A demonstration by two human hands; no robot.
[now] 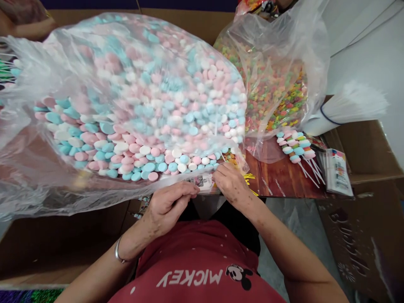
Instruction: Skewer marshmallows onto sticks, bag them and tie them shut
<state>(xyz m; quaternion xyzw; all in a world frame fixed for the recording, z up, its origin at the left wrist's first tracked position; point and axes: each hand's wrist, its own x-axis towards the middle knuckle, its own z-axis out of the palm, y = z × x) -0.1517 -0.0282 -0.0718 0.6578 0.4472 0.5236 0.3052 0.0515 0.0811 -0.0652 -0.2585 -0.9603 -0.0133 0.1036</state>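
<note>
My left hand (168,205) and my right hand (230,183) are both pinched on a small clear printed packet (202,182) held at the near edge of the wooden table (284,176). Just above them bulges a huge clear plastic bag of pink, blue and white candy discs (139,105). Thin yellow twist ties (249,179) lie beside my right hand. A silver bangle circles my left wrist.
A second clear bag of multicoloured candy (271,92) stands at the back right. Finished candy skewers (298,147) lie right of it, beside a bundle of white sticks (350,107) and a stack of printed packets (337,172). Cardboard boxes (362,235) flank me.
</note>
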